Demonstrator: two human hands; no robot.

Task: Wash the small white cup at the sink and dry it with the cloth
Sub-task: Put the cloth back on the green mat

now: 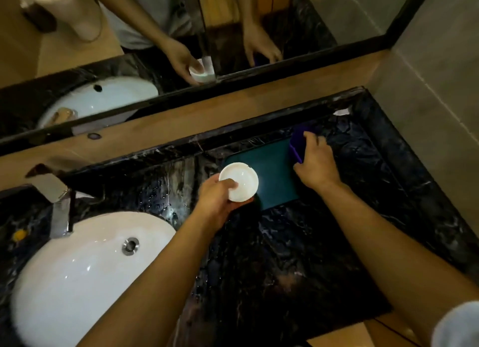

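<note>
Dim room: dark marble counter (298, 256), wall mirror (129, 22), grey tiled wall (440, 74).

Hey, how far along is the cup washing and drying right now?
Washing looks likely done: the left hand holds the small white cup away from the sink, over the counter, which shows water drops. In hand: the right hand is on the purple cloth by the teal tray. Left: drying the cup.

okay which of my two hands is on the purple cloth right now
Your right hand, reaching to the purple cloth beside the teal mat. Your left hand holds the small white cup.
</note>
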